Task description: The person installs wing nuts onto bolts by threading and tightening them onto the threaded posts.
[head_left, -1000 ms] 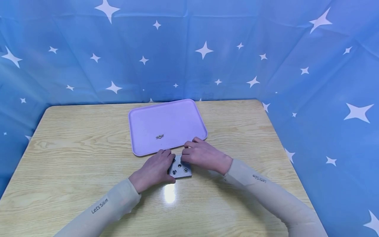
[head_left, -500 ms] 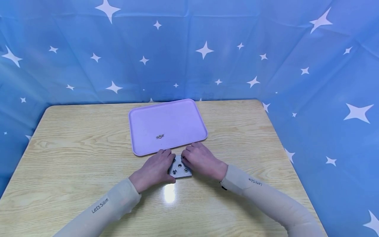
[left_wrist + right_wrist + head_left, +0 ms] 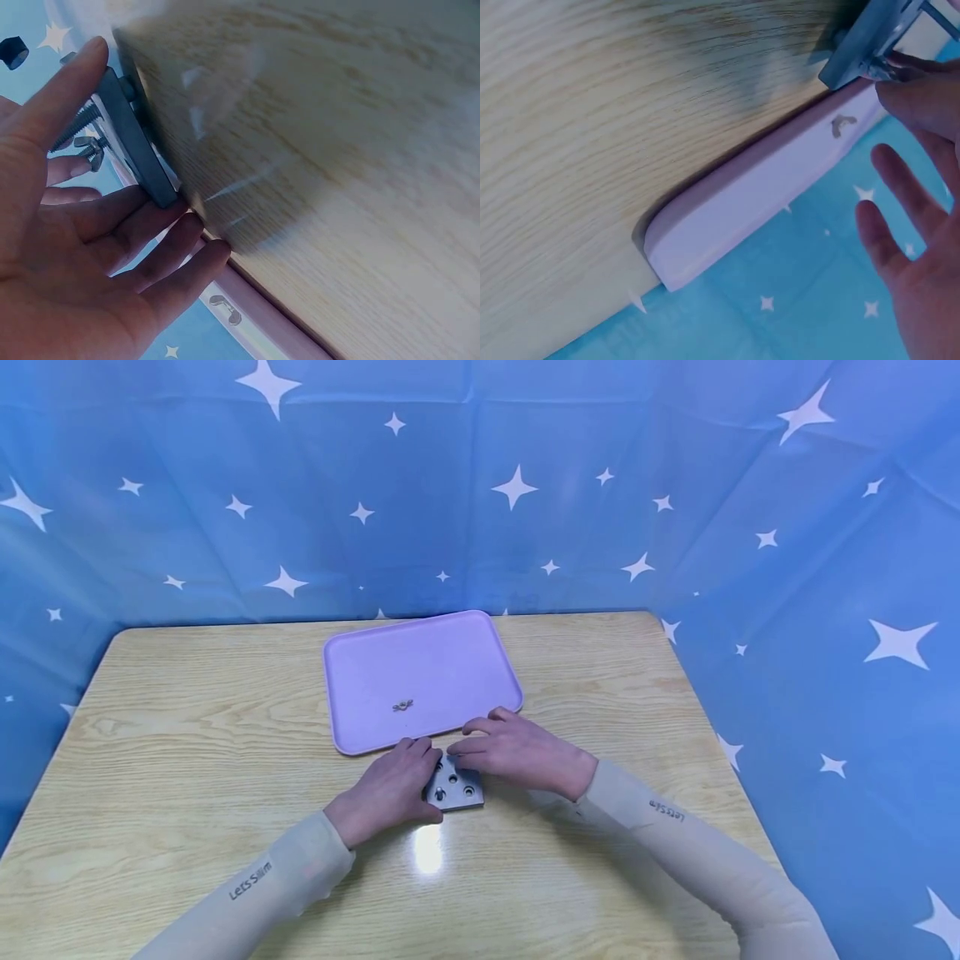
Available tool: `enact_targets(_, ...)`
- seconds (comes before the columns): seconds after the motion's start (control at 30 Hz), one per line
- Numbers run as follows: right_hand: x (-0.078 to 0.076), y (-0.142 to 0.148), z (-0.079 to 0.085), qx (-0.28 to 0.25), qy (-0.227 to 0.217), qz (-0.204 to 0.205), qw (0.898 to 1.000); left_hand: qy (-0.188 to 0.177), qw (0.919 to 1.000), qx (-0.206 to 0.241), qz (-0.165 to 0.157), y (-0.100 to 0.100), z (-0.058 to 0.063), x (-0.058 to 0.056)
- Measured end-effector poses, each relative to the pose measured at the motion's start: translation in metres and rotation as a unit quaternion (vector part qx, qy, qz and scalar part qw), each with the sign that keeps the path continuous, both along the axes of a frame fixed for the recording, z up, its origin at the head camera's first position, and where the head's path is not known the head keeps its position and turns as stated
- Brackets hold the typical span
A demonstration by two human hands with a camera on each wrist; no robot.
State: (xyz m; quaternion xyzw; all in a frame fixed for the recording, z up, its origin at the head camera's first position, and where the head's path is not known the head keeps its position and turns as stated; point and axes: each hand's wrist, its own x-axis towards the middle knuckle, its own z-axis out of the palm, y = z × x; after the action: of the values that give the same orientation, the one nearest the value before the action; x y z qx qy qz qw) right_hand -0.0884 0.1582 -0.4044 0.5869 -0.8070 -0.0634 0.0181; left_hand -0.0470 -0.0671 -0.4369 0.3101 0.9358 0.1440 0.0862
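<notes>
The left hand [image 3: 390, 792] gripped the metal plate [image 3: 454, 802] across its left side, thumb at the near edge and fingers at the far one, just as it had half a second earlier. The right hand [image 3: 521, 753] hung over the plate's far right corner. Its fingers, bunched close over that corner half a second before, now reached forward loosely, and the wrist lay further to the right. In the right wrist view its thumb and forefinger were beside a wing nut [image 3: 90, 153] while two other fingers stood apart; with the tips partly hidden, I could not tell whether they pinched it.

The plate lay on the bench [image 3: 187, 760], just on the near side of the purple tray [image 3: 442, 660], with several holes showing. A bare threaded bolt [image 3: 75, 126] stood up from it; the wing nut sat on another bolt.

The tray, where it had been, held a little group of bronze-coloured metal pieces [image 3: 402, 705] toward its near edge; they looked like wing nuts. Pale sleeves [image 3: 255, 887] with printed lettering covered both forearms. Behind the bench hung a blue cloth [image 3: 442, 539] with white stars.
</notes>
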Motion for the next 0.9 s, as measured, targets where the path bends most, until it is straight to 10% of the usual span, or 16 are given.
enact_targets(0.57,-0.001,-0.011,-0.012,-0.005,0.036,-0.015,0.999,-0.008,1.0000,0.000,-0.001,0.001,-0.001,0.000)
enact_targets(0.9,0.008,-0.019,-0.023,-0.078,0.024,-0.093,0.992,-0.004,1.0000,-0.001,0.003,0.001,0.000,0.000)
